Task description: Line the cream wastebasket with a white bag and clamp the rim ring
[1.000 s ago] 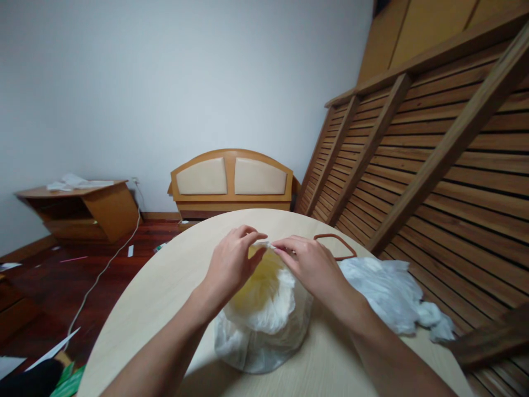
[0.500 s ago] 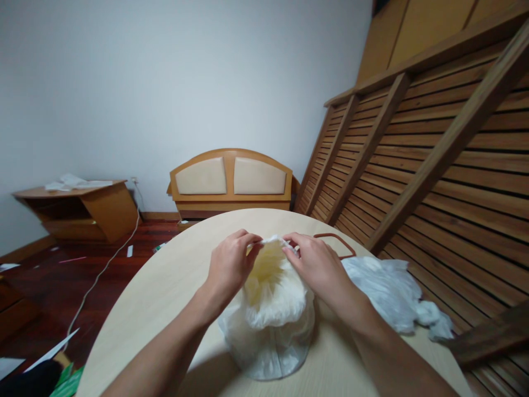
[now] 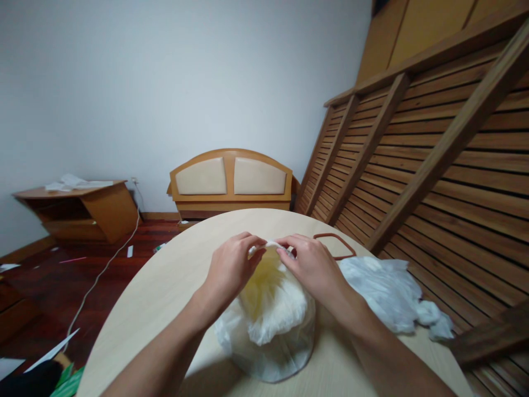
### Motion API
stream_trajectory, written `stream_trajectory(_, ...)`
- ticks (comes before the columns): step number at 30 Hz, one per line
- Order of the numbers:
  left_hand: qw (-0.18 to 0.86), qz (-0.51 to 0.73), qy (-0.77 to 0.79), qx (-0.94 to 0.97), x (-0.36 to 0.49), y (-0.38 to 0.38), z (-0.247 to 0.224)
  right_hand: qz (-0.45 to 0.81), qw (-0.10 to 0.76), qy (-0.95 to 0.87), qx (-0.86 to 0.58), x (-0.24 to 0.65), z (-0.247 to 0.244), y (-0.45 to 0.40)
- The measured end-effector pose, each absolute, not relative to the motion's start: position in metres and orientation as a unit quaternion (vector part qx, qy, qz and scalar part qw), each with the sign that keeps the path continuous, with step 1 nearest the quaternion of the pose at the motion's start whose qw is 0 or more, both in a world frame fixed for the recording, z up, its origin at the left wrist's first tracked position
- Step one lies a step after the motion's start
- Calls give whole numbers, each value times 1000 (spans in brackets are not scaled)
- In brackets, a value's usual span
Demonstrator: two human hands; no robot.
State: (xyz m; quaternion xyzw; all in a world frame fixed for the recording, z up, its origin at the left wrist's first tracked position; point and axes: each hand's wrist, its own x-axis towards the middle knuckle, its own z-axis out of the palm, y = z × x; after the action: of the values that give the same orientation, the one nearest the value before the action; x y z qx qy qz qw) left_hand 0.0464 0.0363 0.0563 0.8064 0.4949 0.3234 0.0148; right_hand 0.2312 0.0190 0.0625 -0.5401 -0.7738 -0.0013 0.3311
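Observation:
A thin, translucent white plastic bag [image 3: 275, 353] drapes in a round, bin-like shape on the table in front of me. Its mouth is gathered and ruffled, with a yellowish inside showing; whether a container stands inside it I cannot tell. My left hand [image 3: 237, 259] pinches the bag's far rim between thumb and fingers. Close beside it, my right hand [image 3: 308, 262] pinches the same rim, and a short white rolled stretch of it shows between the two hands. Fingertips partly hide the held edge.
The round pale table [image 3: 173, 275] bears a brown rounded frame [image 3: 335, 236] and crumpled white plastic bags [image 3: 380, 286] on the right. A slatted wooden panel [image 3: 413, 182] leans close along the right side. A headboard [image 3: 229, 176] stands beyond; a cable [image 3: 101, 273] crosses the floor at left.
Both hands have drawn slightly closer together along the rim, and the rim between them looks more rolled. The bag's ruffled front has sagged a little lower.

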Motion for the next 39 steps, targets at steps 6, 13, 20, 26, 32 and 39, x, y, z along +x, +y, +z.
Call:
stream_trajectory(6,9,315,499,808,47,34,59,1,341,-777,-530,232,61,21)
stream_trajectory(13,-1,312,533,786,45,38,57,-18,323,-760,-563,232,59,17)
stream_trajectory(20,-8,316,533,785,47,38,56,-15,253,-764,-594,230,57,21)
stream_trajectory(26,-4,308,547,778,52,33,57,-57,235,-764,-598,230,58,20)
stream_trajectory(32,5,314,559,768,50,33,60,-110,247,-774,-573,227,69,1)
stream_trajectory(39,8,328,515,792,52,33,55,10,64,-874,-481,208,54,-13)
